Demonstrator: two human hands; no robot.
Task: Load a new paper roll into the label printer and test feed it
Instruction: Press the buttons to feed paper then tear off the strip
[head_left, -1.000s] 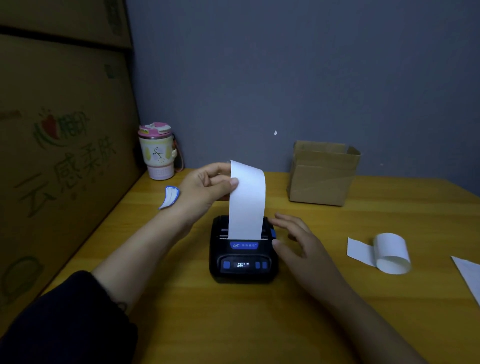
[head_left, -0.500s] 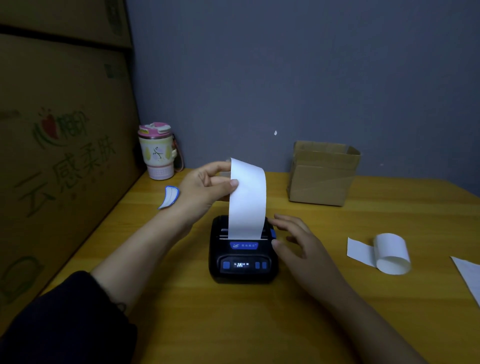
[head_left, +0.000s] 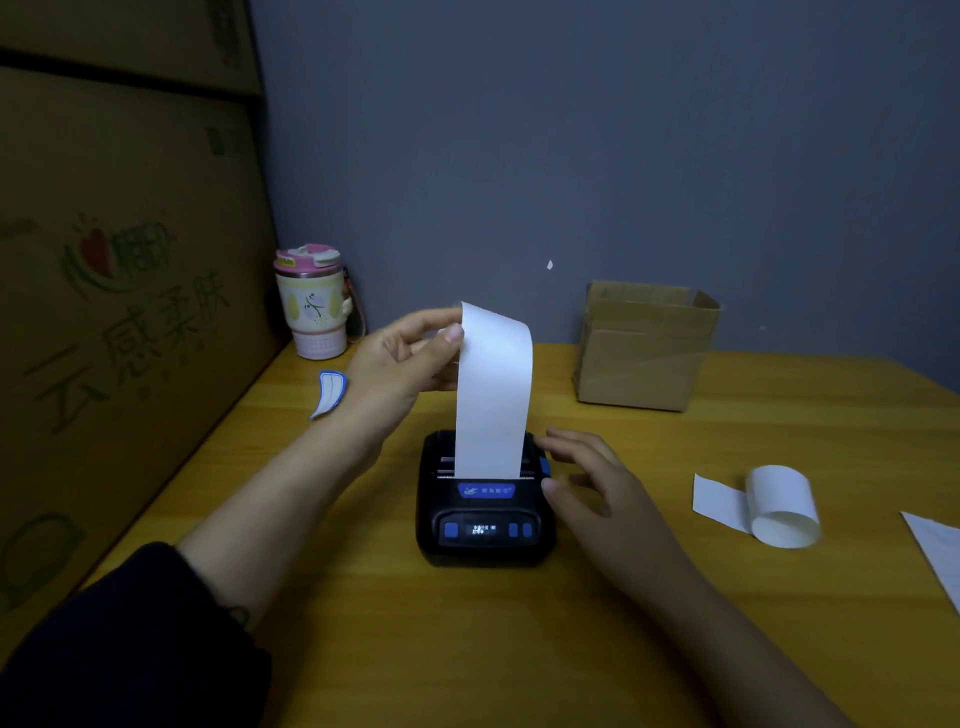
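Note:
A small black label printer (head_left: 485, 525) with blue buttons and a lit display sits mid-table. A white paper strip (head_left: 493, 395) rises straight up out of its slot. My left hand (head_left: 402, 364) pinches the strip's top left edge between thumb and fingers. My right hand (head_left: 597, 478) rests against the printer's right side with fingers spread, next to a blue side button, holding nothing. A curled loose piece of white paper (head_left: 769, 506) lies on the table to the right.
An open cardboard box (head_left: 644, 348) stands at the back right. A pink-lidded tumbler (head_left: 314, 304) and a small blue-edged label (head_left: 328, 392) sit at the back left. Large cartons (head_left: 114, 312) wall off the left side. Another white sheet (head_left: 940, 556) lies at the right edge.
The paper strip is a little longer and my left hand holding it has risen slightly. The right hand has stayed by the printer's side.

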